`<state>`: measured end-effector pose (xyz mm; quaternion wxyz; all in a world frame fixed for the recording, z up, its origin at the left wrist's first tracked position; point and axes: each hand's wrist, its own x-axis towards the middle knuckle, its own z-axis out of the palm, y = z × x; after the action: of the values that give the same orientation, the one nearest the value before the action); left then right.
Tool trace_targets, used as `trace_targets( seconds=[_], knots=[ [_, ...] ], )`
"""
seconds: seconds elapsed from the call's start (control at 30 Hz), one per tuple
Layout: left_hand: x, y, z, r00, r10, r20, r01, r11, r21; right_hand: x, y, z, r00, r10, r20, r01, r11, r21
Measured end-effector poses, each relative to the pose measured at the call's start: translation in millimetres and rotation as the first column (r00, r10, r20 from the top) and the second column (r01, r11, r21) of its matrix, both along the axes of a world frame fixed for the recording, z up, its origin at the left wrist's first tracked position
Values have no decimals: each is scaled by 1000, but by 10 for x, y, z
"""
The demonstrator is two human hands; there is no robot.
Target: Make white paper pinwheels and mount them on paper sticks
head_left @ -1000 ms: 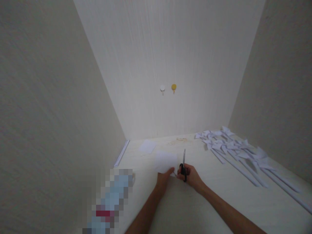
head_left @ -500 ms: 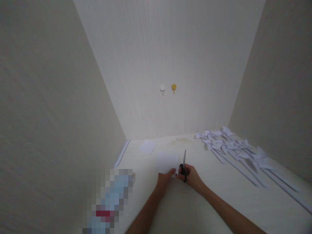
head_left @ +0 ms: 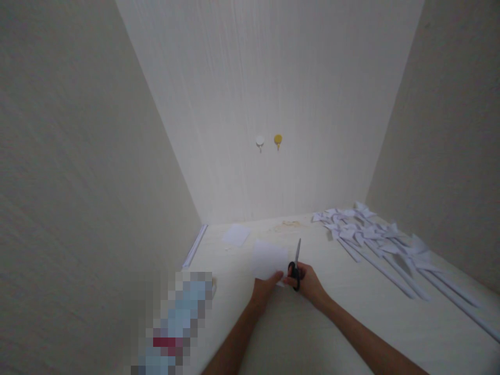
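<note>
My left hand pinches the near edge of a white paper sheet and lifts it a little off the pale table. Just to its right, my right hand grips black-handled scissors. Their blades point away from me, closed, along the sheet's right edge. The two hands almost touch.
Several white paper pinwheels on long sticks lie at the right. A smaller white sheet lies farther back, and a white strip runs along the left wall. Two hooks, white and yellow, hang on the back wall. A pixelated object sits near left.
The sheet has tilted and shifted slightly to the right in my left hand. The scissors' blades have leaned a little right. Both hands stay in place.
</note>
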<state>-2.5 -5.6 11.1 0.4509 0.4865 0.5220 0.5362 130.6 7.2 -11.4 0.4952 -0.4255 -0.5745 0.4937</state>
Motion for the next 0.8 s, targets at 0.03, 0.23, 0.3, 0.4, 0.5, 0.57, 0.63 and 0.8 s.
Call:
trace_targets(
  seconds=[0.03,0.23,0.3,0.4,0.5,0.57,0.63,0.8],
  knots=[
    [-1,-1,0,1000,1,-4,-1,1000,9,1,0,1,1000,-3,3,3,1000,4],
    [15,-30,62,1000,1,-1,-1,1000,-4,5,30,-45,1000,-2,10,2,1000,30],
    [17,-37,74,1000,3,0,-3,1000,-9,7,47,-71,1000,-3,7,3,1000,27],
    [11,-32,60,1000,-23,0,23,1000,1,9,63,-93,1000,-16,7,16,1000,17],
    [7,-15,31,1000,-28,6,28,1000,-5,10,63,-84,999,-14,29,13,1000,8],
    [4,-2,20,1000,14,23,-13,999,-33,11,57,-64,999,5,35,-5,1000,-1],
    [-9,14,18,995,86,46,-84,995,-55,12,47,-36,999,34,42,-34,999,-5],
    [-95,72,27,978,160,136,-157,987,-30,27,5,65,989,132,70,-130,991,-40]
  ],
)
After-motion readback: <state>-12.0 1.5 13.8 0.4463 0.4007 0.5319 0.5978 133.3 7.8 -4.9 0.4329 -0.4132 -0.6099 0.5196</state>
